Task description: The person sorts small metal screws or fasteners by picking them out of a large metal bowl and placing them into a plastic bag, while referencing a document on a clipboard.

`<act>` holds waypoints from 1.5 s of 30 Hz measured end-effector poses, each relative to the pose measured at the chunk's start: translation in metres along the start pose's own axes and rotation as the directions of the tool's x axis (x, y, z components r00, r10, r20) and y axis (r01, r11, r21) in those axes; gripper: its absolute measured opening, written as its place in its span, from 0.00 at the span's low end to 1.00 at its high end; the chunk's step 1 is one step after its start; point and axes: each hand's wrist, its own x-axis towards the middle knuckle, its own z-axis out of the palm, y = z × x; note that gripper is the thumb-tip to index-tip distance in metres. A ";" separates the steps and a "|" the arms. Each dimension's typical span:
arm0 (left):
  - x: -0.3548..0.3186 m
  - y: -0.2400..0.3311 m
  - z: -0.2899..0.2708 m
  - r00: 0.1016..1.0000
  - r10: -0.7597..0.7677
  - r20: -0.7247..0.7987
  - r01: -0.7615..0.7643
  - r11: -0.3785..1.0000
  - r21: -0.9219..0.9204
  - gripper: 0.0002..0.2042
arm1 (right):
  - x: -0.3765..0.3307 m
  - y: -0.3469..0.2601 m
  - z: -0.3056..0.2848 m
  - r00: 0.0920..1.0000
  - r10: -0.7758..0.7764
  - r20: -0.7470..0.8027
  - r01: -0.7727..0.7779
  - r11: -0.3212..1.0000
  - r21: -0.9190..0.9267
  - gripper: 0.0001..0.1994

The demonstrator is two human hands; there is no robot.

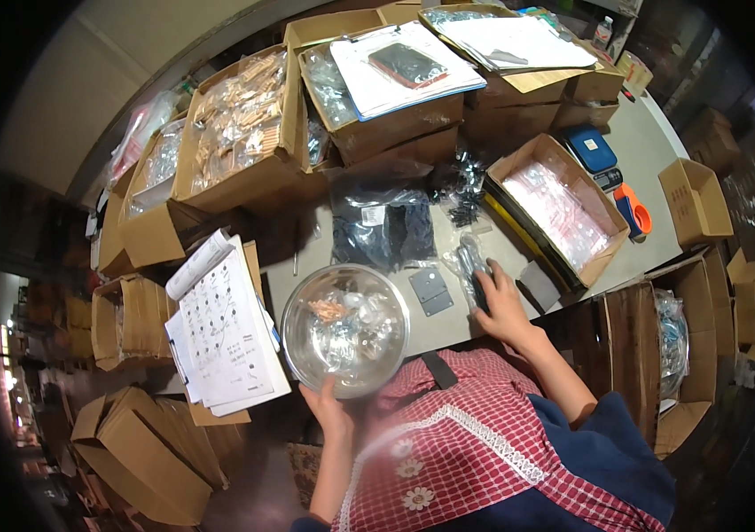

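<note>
My left hand (328, 410) holds the near rim of a round clear bowl (293, 359), thumb on the rim and the other fingers hidden beneath. Small clear bags of metal parts (361, 330) and a bundle of tan wooden pegs (328, 309) lie inside the bowl. To the right, my right hand (503, 308) is closed on a clear plastic bag of long dark parts (468, 262) lying on the table. Between the bowl and that bag sits a flat grey plate with small holes (431, 291). A larger bag of black pieces (382, 232) lies behind them.
Cardboard boxes of bagged pegs (240, 124) and a box of pinkish bags (559, 208) line the table (652, 133). A clipboard with papers (226, 332) stands left of the bowl. Orange tape dispenser (634, 213) and blue case (590, 149) lie at right; a phone (408, 66) rests on papers.
</note>
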 end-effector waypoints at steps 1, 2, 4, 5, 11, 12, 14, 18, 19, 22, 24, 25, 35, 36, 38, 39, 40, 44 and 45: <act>-0.003 0.004 0.001 0.999 -0.046 0.014 0.045 0.999 0.030 0.31 | -0.004 0.000 0.006 1.000 0.004 0.027 -0.003 1.000 -0.029 0.31; -0.005 0.008 0.001 0.995 -0.070 0.069 0.068 0.997 0.035 0.31 | -0.005 -0.003 0.009 0.999 0.032 0.036 -0.031 0.999 -0.034 0.31; -0.008 0.014 -0.002 0.980 -0.112 0.168 0.107 0.994 0.039 0.31 | -0.003 -0.012 0.013 0.996 0.075 0.058 -0.072 0.996 -0.043 0.31; -0.005 0.013 -0.008 0.979 -0.086 0.184 0.070 0.993 0.094 0.22 | -0.004 -0.014 0.012 0.996 0.073 0.050 -0.073 0.997 -0.017 0.31; 0.004 0.031 -0.032 0.907 -0.274 0.320 0.106 0.884 0.455 0.16 | -0.006 -0.039 0.006 0.977 0.142 0.159 -0.133 0.989 -0.070 0.26; 0.008 0.032 -0.034 0.889 -0.332 0.316 0.094 0.807 0.583 0.19 | -0.006 -0.041 0.010 0.981 0.132 0.141 -0.119 0.988 -0.096 0.26; 0.012 0.047 -0.026 0.842 -0.442 0.309 0.025 0.605 0.796 0.26 | 0.000 -0.050 0.015 0.999 0.045 0.015 -0.042 0.987 -0.153 0.22; 0.025 0.012 -0.041 0.776 -0.394 0.493 -0.396 0.306 0.866 0.28 | 0.034 -0.092 0.023 0.989 -0.136 -0.061 0.138 0.990 0.026 0.21; 0.030 0.001 -0.050 0.709 -0.411 0.573 -0.522 0.242 0.818 0.25 | 0.043 -0.103 0.029 0.985 -0.171 -0.022 0.172 0.981 0.084 0.21; 0.027 0.015 -0.061 0.662 -0.245 0.708 -0.685 0.184 0.705 0.21 | 0.070 -0.138 0.049 0.932 -0.340 0.129 0.309 0.927 0.212 0.23; 0.024 0.032 -0.066 0.638 -0.123 0.761 -0.735 0.197 0.648 0.20 | 0.082 -0.155 0.073 0.893 -0.419 0.164 0.376 0.895 0.242 0.29; 0.025 0.038 -0.072 0.611 -0.101 0.785 -0.758 0.212 0.617 0.21 | 0.088 -0.163 0.083 0.879 -0.445 0.172 0.404 0.886 0.230 0.31; 0.036 0.075 -0.151 0.563 -0.354 0.747 -0.604 0.441 0.664 0.27 | 0.086 -0.192 0.145 0.946 -0.248 0.211 0.150 0.908 0.392 0.28; 0.034 0.081 -0.160 0.569 -0.360 0.739 -0.581 0.460 0.671 0.27 | 0.083 -0.192 0.139 0.937 -0.233 0.260 0.076 0.864 0.497 0.25; 0.027 0.111 -0.165 0.562 -0.397 0.726 -0.476 0.563 0.676 0.28 | 0.081 -0.187 0.114 0.922 -0.240 0.305 -0.020 0.755 0.655 0.17; 0.032 0.129 -0.163 0.515 -0.411 0.752 -0.447 0.620 0.645 0.29 | 0.076 -0.186 0.102 0.892 -0.065 0.447 -0.368 0.468 0.803 0.14; 0.035 0.147 -0.158 0.475 -0.420 0.773 -0.410 0.671 0.617 0.30 | 0.073 -0.182 0.096 0.891 0.005 0.453 -0.424 0.362 0.830 0.13; 0.045 0.195 -0.146 0.614 -0.243 0.751 -0.151 0.897 0.415 0.24 | 0.068 -0.152 0.096 0.946 0.147 0.290 -0.312 0.663 0.680 0.19; 0.048 0.198 -0.139 0.733 -0.129 0.668 -0.214 0.889 0.406 0.20 | 0.070 -0.152 0.083 0.951 0.122 0.283 -0.248 0.849 0.467 0.21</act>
